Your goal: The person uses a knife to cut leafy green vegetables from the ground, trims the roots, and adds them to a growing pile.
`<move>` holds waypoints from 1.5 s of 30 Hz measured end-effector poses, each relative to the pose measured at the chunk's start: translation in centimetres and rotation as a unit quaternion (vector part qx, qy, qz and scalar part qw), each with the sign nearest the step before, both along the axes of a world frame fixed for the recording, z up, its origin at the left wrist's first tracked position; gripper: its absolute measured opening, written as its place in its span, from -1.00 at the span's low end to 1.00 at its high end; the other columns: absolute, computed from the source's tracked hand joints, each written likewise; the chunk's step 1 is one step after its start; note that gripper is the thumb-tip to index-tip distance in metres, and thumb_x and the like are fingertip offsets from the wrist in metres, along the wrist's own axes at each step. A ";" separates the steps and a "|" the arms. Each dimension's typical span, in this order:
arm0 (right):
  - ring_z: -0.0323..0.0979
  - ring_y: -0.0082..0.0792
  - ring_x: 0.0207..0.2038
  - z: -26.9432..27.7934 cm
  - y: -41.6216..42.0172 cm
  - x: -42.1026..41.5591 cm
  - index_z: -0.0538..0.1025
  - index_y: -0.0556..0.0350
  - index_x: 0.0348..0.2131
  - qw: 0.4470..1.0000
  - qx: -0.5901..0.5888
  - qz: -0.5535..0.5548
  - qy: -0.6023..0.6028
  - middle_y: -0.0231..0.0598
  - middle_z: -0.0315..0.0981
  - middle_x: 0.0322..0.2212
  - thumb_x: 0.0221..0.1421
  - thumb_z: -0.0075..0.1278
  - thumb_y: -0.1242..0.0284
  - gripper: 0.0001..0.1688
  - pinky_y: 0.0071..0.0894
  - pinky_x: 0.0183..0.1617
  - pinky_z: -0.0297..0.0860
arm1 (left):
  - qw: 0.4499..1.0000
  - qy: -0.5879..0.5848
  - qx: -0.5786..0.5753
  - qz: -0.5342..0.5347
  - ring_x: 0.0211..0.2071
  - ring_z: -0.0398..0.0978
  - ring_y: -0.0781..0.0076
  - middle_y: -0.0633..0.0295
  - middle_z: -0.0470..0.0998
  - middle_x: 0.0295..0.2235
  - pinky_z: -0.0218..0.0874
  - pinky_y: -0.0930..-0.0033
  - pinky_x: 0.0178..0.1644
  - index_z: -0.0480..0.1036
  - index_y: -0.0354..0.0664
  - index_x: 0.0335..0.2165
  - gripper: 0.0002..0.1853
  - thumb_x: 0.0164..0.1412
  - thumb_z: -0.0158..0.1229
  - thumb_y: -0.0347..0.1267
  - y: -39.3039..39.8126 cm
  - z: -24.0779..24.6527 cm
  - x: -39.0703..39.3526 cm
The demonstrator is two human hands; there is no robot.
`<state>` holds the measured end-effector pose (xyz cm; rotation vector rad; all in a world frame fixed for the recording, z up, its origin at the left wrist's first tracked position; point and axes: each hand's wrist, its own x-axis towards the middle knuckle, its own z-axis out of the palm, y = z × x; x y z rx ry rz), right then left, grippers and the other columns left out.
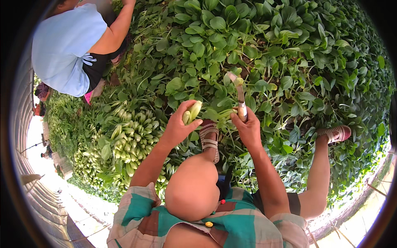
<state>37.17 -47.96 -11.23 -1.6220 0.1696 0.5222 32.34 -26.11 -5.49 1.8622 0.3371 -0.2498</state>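
Observation:
My left hand (180,121) is closed around pale green bok choy stem bases (193,112), their cut ends pointing up. In my right hand (248,125) is a knife (240,93), its handle in the fist and its slightly curved blade pointing away from me. A yellowish piece of leaf (238,81) clings to the blade. The same hand's thumb pinches green leaf stalks (225,114), whose leaves hang toward my left hand. To the left of my left hand lies a heap of cut bok choy (133,136), mostly with pale bases up.
Leafy bok choy plants (297,59) cover the ground ahead and to the right. A co-worker in a light blue top (66,51) crouches at the upper left. My striped shoes (209,136) rest among the leaves. A sheeted wall (34,173) curves along the left.

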 end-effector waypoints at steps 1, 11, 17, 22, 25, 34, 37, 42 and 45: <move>0.29 -0.66 -0.44 1.4 0.7 -0.5 0.43 0.22 -0.26 0.996 0.076 -0.008 0.040 -0.43 0.41 -0.42 0.03 0.08 0.48 -0.75 -0.64 -0.35 0.28 | 0.998 -0.052 -0.008 -0.035 -0.08 0.32 0.38 0.19 0.38 -0.15 0.17 0.34 -0.01 0.24 -0.15 -0.03 -0.39 -0.10 0.27 -0.47 -1.4 0.3 -0.1; 0.18 -0.73 -0.60 11.4 -6.5 -5.3 0.41 0.13 -0.20 0.996 -0.004 -0.065 -0.053 -0.53 0.28 -0.59 0.04 0.08 0.39 -0.68 -0.68 -0.58 0.20 | 0.967 -0.096 -0.233 0.039 -0.20 0.47 0.37 0.16 0.47 -0.21 0.24 0.33 -0.03 0.23 -0.26 -0.02 -0.53 0.03 0.04 -0.58 3.7 6.4 -2.6; 0.17 -0.74 -0.62 17.1 -13.1 -10.3 0.43 0.14 -0.30 0.977 -0.077 -0.070 -0.188 -0.54 0.26 -0.62 0.04 0.09 0.40 -0.76 -0.71 -0.58 0.17 | 0.940 -0.140 -0.305 0.050 -0.29 0.46 0.39 0.24 0.44 -0.37 0.27 0.39 -0.18 0.24 -0.22 -0.07 -0.50 -0.03 0.18 -0.47 6.1 9.2 -5.9; 0.11 -0.78 -0.63 25.3 -18.3 -11.0 0.43 0.15 -0.22 0.950 -0.158 -0.078 -0.258 -0.58 0.24 -0.60 0.06 0.05 0.48 -0.75 -0.74 -0.57 0.12 | 0.975 -0.127 -0.183 0.000 -0.36 0.42 0.48 0.25 0.43 -0.31 0.27 0.40 -0.25 0.27 -0.23 -0.03 -0.46 -0.03 0.21 -0.43 6.1 9.4 -5.2; 0.12 -0.78 -0.65 26.1 -21.0 -9.7 0.43 0.15 -0.21 0.937 -0.193 -0.111 -0.268 -0.58 0.25 -0.60 0.06 0.05 0.47 -0.74 -0.72 -0.60 0.13 | 0.990 -0.119 0.040 -0.058 -0.27 0.45 0.37 0.16 0.45 -0.24 0.28 0.37 -0.22 0.29 -0.22 -0.02 -0.47 -0.03 0.17 -0.47 4.8 7.6 -2.4; 0.13 -0.71 -0.61 14.0 -17.6 -0.2 0.46 0.15 -0.32 0.967 -0.211 -0.056 -0.131 -0.51 0.27 -0.63 0.01 0.10 0.36 -0.74 -0.65 -0.55 0.14 | 0.662 0.015 0.570 -0.487 -0.45 0.48 0.26 0.18 0.50 -0.42 0.22 0.25 -0.36 -0.25 0.23 0.25 -0.07 0.02 0.05 -0.51 -0.7 -4.1 7.6; 0.19 -0.64 -0.54 9.4 -14.4 3.7 0.46 0.18 -0.30 0.977 -0.196 -0.034 -0.077 -0.45 0.31 -0.60 -0.04 0.12 0.35 -0.68 -0.59 -0.45 0.21 | 0.544 0.063 0.608 -0.575 -0.44 0.45 0.31 0.27 0.50 -0.43 0.18 0.23 -0.21 -0.31 0.29 0.25 -0.08 0.08 0.08 -0.40 -1.7 -8.1 12.0; 0.20 -0.64 -0.54 3.5 -10.6 9.4 0.46 0.18 -0.30 0.991 -0.133 -0.020 -0.022 -0.43 0.34 -0.59 -0.03 0.11 0.36 -0.69 -0.60 -0.44 0.22 | 0.553 0.030 0.628 -0.546 -0.32 0.49 0.31 0.22 0.51 -0.37 0.22 0.25 -0.23 0.35 -0.17 -0.18 -0.63 -0.06 0.13 -0.44 0.9 -13.4 15.0; 0.26 -0.68 -0.51 2.0 -10.6 11.9 0.46 0.17 -0.26 0.996 -0.084 0.006 0.009 -0.46 0.36 -0.57 -0.01 0.11 0.34 -0.67 -0.62 -0.42 0.24 | 0.785 0.051 0.436 -0.437 -0.27 0.49 0.25 0.16 0.51 -0.28 0.27 0.16 -0.17 0.32 -0.14 -0.14 -0.51 -0.16 0.16 -0.53 1.8 -9.9 16.5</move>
